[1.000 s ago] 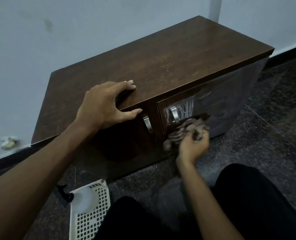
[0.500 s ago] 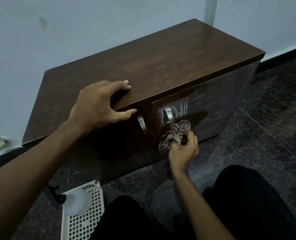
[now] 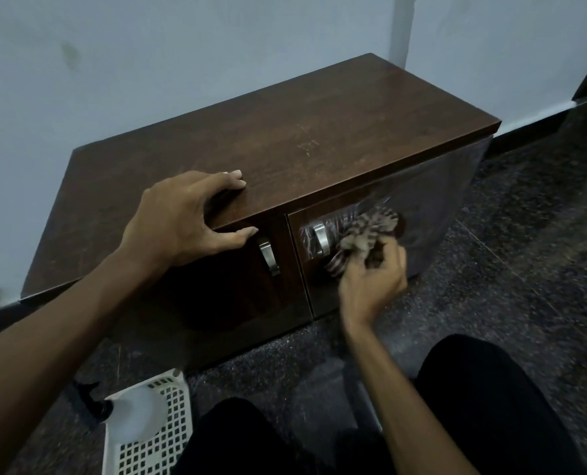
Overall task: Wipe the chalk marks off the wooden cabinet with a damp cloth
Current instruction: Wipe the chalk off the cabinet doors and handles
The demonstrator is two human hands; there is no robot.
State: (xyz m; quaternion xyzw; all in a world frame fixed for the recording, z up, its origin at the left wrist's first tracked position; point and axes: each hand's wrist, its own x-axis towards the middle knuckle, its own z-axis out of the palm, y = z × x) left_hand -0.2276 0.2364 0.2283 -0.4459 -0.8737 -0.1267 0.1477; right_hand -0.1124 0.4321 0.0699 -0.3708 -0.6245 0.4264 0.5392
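Dark wood cabinet (image 3: 319,132) on speckled floor (image 3: 525,269) by a pale wall (image 3: 182,63); my left hand (image 3: 179,221) grips its top edge, my right hand (image 3: 374,279) clutches the cloth (image 3: 364,231); a white basket (image 3: 168,440) holds a bottle (image 3: 137,413).

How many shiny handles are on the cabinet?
2. The left handle sits below the left hand on the cabinet; the right handle is beside the striped cloth. None seem hidden.
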